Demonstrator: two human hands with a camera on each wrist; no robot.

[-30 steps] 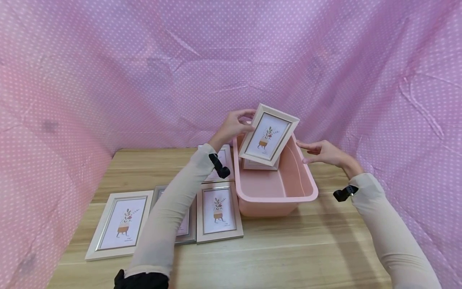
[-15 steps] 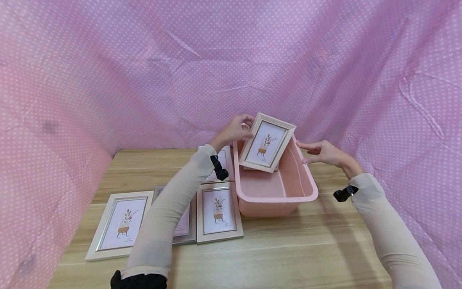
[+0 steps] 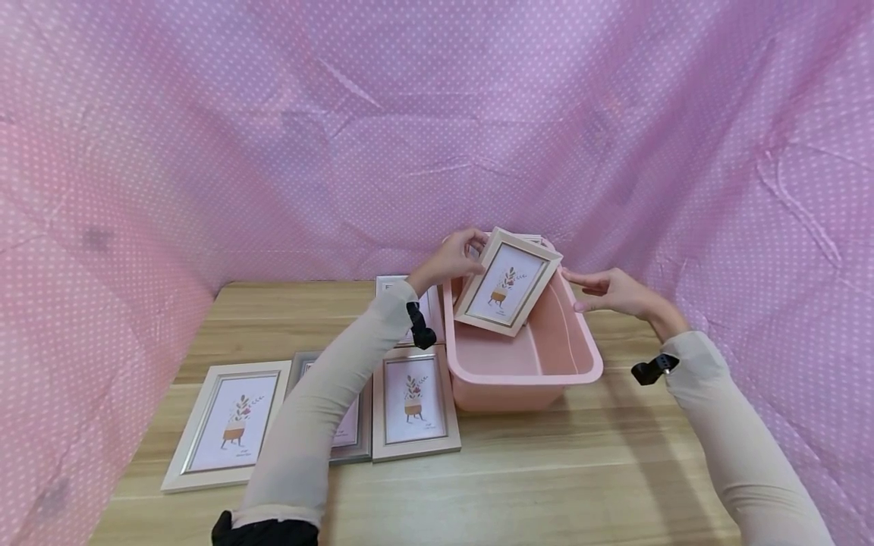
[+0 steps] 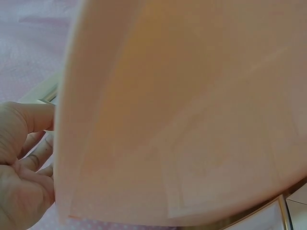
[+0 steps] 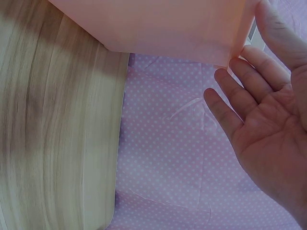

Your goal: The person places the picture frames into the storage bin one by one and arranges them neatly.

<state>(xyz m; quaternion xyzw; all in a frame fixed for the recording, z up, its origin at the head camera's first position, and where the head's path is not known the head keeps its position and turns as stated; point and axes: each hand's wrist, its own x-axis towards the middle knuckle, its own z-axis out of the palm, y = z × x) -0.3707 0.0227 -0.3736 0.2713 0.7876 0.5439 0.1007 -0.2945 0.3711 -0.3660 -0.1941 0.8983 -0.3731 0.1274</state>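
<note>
Pale wood-grain bench [image 3: 532,478], from what I get on my end. Directly on it: pink tub [image 3: 508,397], upright, right of the frames. I count four picture frames, face up: wide cream frame [image 3: 231,425] far left, grey frame [image 3: 358,432] partly hidden, narrow cream frame [image 3: 414,398] just beside the tub, white frame [image 3: 433,303] behind that, also partly hidden.

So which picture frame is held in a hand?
The cream frame tilted in the mouth of the pink bin: the left hand holds its left edge. Four others lie flat on the wooden table; another peeks out behind the held one.
</note>
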